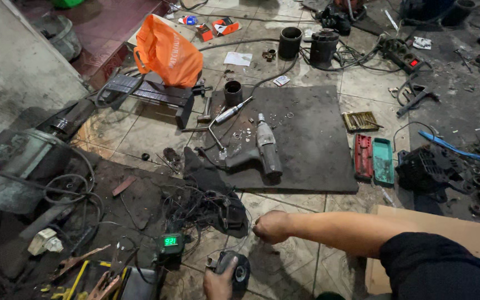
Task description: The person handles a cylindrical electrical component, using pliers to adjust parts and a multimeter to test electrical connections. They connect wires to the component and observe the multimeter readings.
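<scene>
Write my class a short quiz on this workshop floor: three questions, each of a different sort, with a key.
1. True or false: the drill lies on the dark mat.
2. Which hand holds the round part at the bottom edge?
3. Fill in: the plastic bag is ____ in colour.

Key: 1 true. 2 the left hand. 3 orange.
</scene>
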